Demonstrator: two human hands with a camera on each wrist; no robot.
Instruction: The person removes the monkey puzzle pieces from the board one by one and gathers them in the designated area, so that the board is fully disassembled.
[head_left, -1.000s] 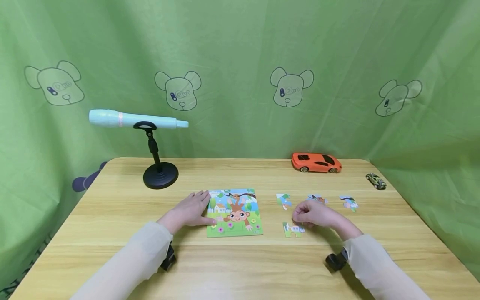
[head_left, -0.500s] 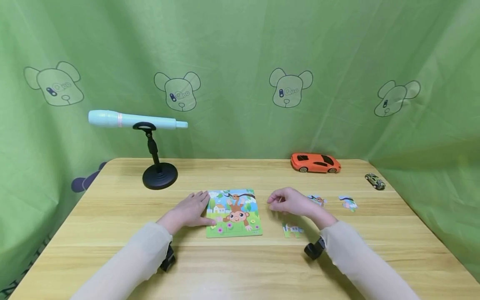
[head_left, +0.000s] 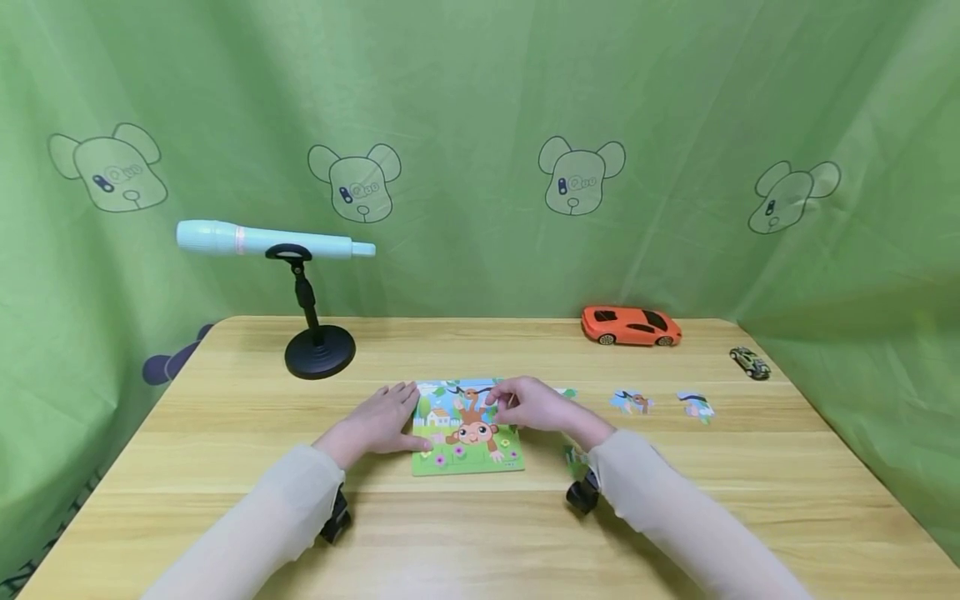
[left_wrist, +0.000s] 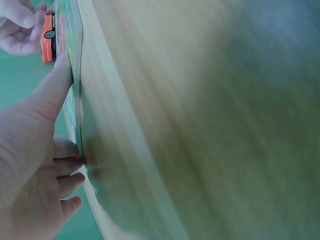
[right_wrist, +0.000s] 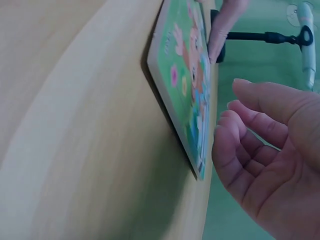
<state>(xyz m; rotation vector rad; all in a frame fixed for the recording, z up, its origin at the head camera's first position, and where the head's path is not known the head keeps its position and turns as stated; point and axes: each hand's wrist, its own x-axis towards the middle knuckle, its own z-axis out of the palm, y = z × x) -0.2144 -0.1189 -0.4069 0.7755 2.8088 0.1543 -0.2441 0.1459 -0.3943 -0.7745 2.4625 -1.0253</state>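
Observation:
A square jigsaw puzzle board (head_left: pixel 465 458) with a hanging monkey picture lies on the wooden table. My left hand (head_left: pixel 378 423) is at its left side, the thumb on the picture and the straight fingers along the edge; the left wrist view shows the thumb (left_wrist: pixel 57 82) on the board's surface. Above the board's right side hovers my right hand (head_left: pixel 528 404), fingers loosely curved. In the right wrist view the right hand's thumb and fingertips stand apart, with nothing seen between them. Loose puzzle pieces lie to the right: one with a branch (head_left: pixel 696 406), another with an orange shape (head_left: pixel 632 402).
Two more pieces, a near one (head_left: pixel 573 460) and a far one (head_left: pixel 570 392), are partly hidden by the right arm. An orange toy car (head_left: pixel 632 326) and a small camouflage car (head_left: pixel 750 362) stand farther back. At back left, a black stand (head_left: pixel 320 350) holds a light-blue microphone (head_left: pixel 277 240).
My right hand has moved left from above the loose pieces to over the board's right side. The left hand stays at the board's left edge.

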